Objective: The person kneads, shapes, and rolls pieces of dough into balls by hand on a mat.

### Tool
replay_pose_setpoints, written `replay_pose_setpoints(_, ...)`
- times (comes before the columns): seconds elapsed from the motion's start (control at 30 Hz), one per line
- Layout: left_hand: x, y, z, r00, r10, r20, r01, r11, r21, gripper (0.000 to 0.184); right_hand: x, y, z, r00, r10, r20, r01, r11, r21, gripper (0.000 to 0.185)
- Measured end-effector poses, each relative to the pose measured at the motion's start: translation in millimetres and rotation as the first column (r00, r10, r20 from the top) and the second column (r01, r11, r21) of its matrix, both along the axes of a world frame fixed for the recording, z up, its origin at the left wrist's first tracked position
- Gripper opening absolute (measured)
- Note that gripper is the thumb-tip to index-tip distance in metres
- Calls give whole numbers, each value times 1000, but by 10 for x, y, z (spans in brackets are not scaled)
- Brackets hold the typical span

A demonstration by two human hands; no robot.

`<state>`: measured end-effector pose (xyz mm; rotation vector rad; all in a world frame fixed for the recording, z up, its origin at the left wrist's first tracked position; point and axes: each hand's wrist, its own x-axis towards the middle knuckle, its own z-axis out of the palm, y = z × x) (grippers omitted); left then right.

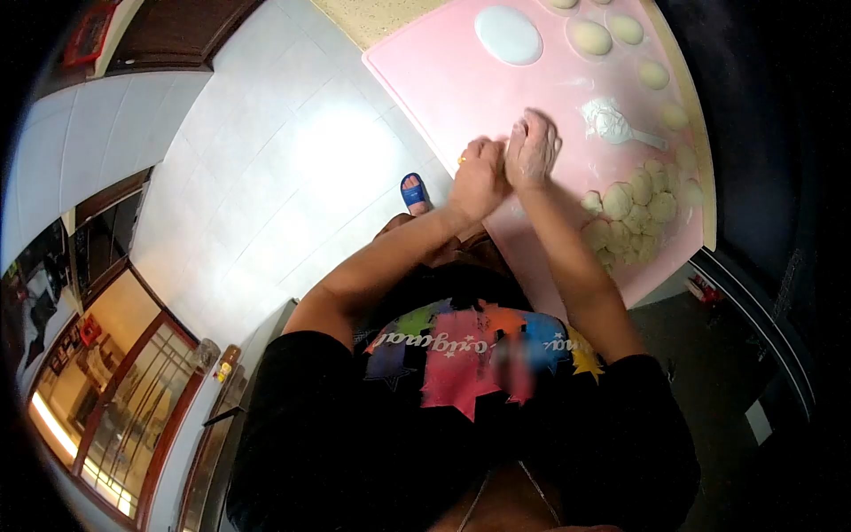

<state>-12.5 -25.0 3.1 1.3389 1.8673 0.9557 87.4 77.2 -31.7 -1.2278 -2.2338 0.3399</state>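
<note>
My left hand (481, 177) is closed, its fingers curled and a ring on one of them, over the near left part of the pink mat (434, 75). Pressed close beside it, my right hand (534, 151) has its fingers together and bent, with white powder on the skin. Whatever lies between the two hands is hidden. To the right of my right hand is a white scoop (651, 139) with a heap of white flour (607, 121). Nearer to me on the mat sits a pile of small pale dough pieces (636, 208).
A white oval disc (508, 35) lies at the mat's far side. Several round dough balls (591, 38) rest at the far right. The speckled counter edge (700, 177) borders the mat. Below left, a foot in a blue slipper (413, 191) stands on the tiled floor (266, 177).
</note>
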Motion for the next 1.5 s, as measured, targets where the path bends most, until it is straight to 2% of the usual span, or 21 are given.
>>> replay_pose_setpoints(0.17, -315, 477, 133, 968, 36, 248, 21, 975, -223, 45, -134, 514, 81, 975, 109, 194, -115, 993, 18, 27)
replay_pose_setpoints(0.37, -193, 813, 148, 995, 77, 69, -51, 943, -329, 47, -270, 886, 90, 961, 242, 131, -225, 966, -129, 29)
replay_pose_setpoints(0.4, -119, 766, 108, 997, 72, -9, -72, 959, -274, 47, -235, 893, 78, 964, 50, -261, -210, 744, -634, 32)
replay_pose_setpoints(0.43, -59, 707, 91, 994, 72, -84, -89, 972, -218, 46, -191, 879, 62, 834, -327, -445, -363, 281, -888, 35)
replay_pose_setpoints(0.5, 43, 452, 244, 996, 88, -8, -88, 975, -203, 46, -167, 415, 199, 686, -618, -385, -135, 411, -902, 39)
replay_pose_setpoints(0.57, 168, 189, 79, 991, 46, -124, -55, 996, -68, 50, -29, -3, -146, 917, -297, -266, 203, 921, -332, 32)
replay_pose_setpoints(0.63, 72, 94, 66, 993, 38, -116, -42, 999, -34, 54, -34, -13, -86, 976, -178, -121, 160, 977, -144, 30)
replay_pose_setpoints(0.67, -22, 114, 68, 999, 2, -49, -3, 999, -32, 58, -51, 11, -52, 995, -85, 47, 83, 996, 43, 28)
replay_pose_setpoints(0.73, -176, 204, 80, 985, 17, 174, 11, 986, -164, 68, -92, 189, 61, 993, -34, 116, 35, 999, -11, 28)
replay_pose_setpoints(0.9, -347, 664, 158, 996, 17, 89, 1, 980, -198, 58, -236, 732, 23, 973, 161, 163, -162, 987, -6, 24)
replay_pose_setpoints(0.97, -324, 794, 280, 998, 3, 56, 17, 937, -348, 51, -287, 826, 184, 967, 220, 126, -224, 974, 23, 24)
replay_pose_setpoints(1.03, -192, 836, 366, 999, 40, 12, -33, 925, -380, 45, -370, 847, 345, 953, 217, 213, -133, 927, -350, 32)
replay_pose_setpoints(1.07, -124, 803, 324, 996, 87, 6, -80, 934, -347, 50, -345, 911, 189, 976, 212, -54, -214, 879, -426, 41)
replay_pose_setpoints(1.1, -51, 719, 286, 991, 130, 6, -121, 940, -318, 54, -233, 869, 47, 977, 207, -52, -209, 878, -431, 41)
replay_pose_setpoints(1.13, 27, 597, 260, 991, 135, -4, -132, 965, -227, 57, -178, 740, 127, 953, -106, -285, -153, 645, -749, 44)
replay_pose_setpoints(1.2, 174, 324, 87, 994, 93, -55, -99, 990, -99, 55, -159, 321, 244, 835, -450, -316, -11, 560, -828, 48)
replay_pose_setpoints(1.23, 216, 219, 20, 991, 65, -115, -62, 998, 22, 52, -62, 96, 92, 946, -278, -165, 149, 829, -539, 42)
replay_pose_setpoints(1.3, 206, 80, -19, 991, 80, -104, -74, 995, 64, 48, 95, -64, -142, 995, -67, -73, 54, 985, -166, 34)
replay_pose_setpoints(1.37, 58, 68, -15, 991, 95, -99, -84, 991, 107, 43, 17, 37, -50, 999, -17, -40, 14, 998, -67, 32)
replay_pose_setpoints(1.43, -220, 244, -46, 973, 59, 221, -30, 991, -130, 34, -146, 317, 80, 987, 10, 163, -1, 999, -54, 33)
replay_pose_setpoints(1.5, -322, 424, -98, 978, 92, 188, -66, 988, -139, 31, -239, 559, 107, 986, 25, 166, -31, 999, 32, 28)
